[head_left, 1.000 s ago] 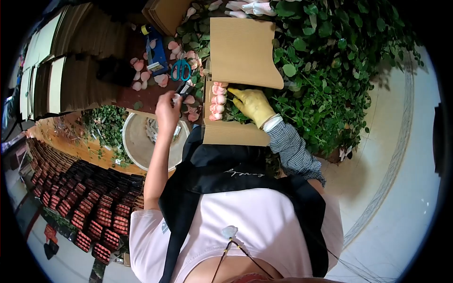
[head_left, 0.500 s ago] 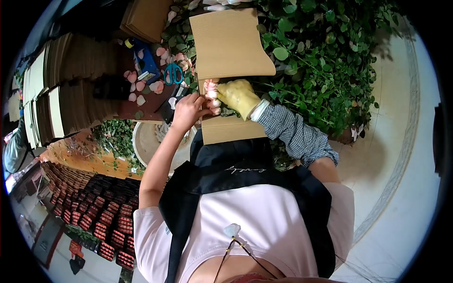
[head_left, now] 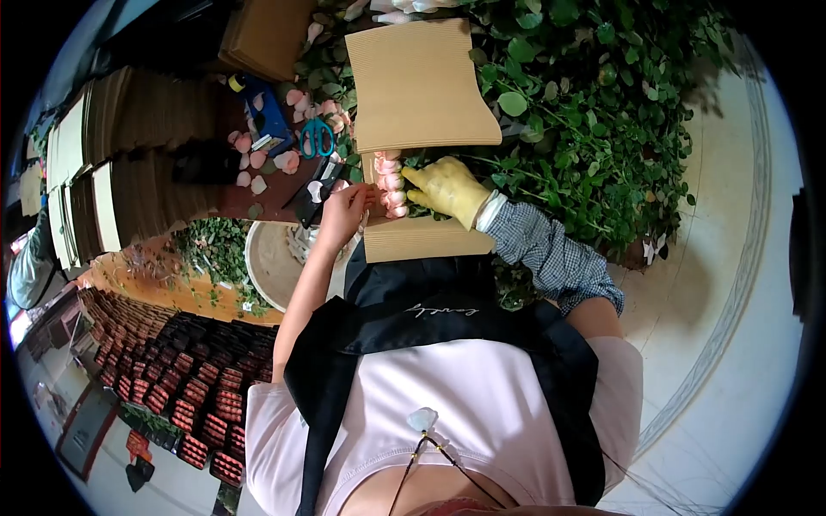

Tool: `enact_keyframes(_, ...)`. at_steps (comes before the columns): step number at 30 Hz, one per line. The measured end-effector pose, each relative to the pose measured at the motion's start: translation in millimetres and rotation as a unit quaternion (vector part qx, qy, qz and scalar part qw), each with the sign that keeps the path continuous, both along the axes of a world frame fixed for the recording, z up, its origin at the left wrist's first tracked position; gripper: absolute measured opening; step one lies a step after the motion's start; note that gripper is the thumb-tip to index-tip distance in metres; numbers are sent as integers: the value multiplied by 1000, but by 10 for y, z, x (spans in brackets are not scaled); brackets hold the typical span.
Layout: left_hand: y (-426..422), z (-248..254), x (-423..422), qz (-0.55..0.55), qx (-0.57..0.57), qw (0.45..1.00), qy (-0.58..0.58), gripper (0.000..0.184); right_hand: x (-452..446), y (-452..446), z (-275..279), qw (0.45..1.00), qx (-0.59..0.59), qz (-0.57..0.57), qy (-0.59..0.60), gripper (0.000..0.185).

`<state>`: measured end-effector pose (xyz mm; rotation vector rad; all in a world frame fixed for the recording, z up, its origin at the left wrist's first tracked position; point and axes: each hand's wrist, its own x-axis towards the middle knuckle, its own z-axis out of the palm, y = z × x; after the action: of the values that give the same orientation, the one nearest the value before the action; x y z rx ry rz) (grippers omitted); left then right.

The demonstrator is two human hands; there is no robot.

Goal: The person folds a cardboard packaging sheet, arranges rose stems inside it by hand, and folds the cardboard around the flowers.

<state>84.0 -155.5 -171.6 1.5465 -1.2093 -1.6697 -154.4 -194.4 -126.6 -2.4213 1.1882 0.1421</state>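
Note:
Pink rose heads (head_left: pixel 392 184) stand in a column on corrugated cardboard (head_left: pixel 422 86), whose flaps spread above and below them. My right hand (head_left: pixel 450 189), in a yellow glove, is at their right side. Two of its fingertips are apart and rest by the blooms, over the leafy stems. My bare left hand (head_left: pixel 346 211) is at the left edge of the cardboard, fingers bent and pressed together; what is between them is too small to tell. A black tool (head_left: pixel 311 191) lies just left of that hand.
Teal-handled scissors (head_left: pixel 317 138), a blue tape dispenser (head_left: pixel 268 116) and loose petals lie on the table at the upper left. Cardboard stacks (head_left: pixel 129 163) stand farther left. Leafy stems (head_left: pixel 585 129) are heaped at the right. A pale bucket (head_left: pixel 274 267) stands below the table edge.
My left hand has moved right from beside the black tool, reached the roses, then drawn back slightly to the cardboard edge. My right hand closed in on the blooms, then eased back with fingers apart.

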Motion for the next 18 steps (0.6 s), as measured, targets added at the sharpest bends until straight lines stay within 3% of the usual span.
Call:
enact_keyframes(2,-14,3,-31,4,10,1000,-5,27,2,0,72,1000,-4,-13,-7,41)
enact_keyframes(6,-60,30,-83,-53,-26,989,-135,25,46,27,182,998,28,35,41,56)
enact_keyframes(8,-77,-34,-94,-131,-196,933,-272,26,174,62,209,987,24,68,147,66)
enact_keyframes(10,-75,-31,-97,-121,-178,941,-260,27,203,39,133,985,18,85,146,71)
enact_keyframes(13,-119,25,-102,-116,-111,958,-238,29,192,-8,120,996,25,37,71,61)
enact_keyframes(18,-38,46,-73,-53,-52,986,-151,28,203,19,75,995,29,41,88,64)
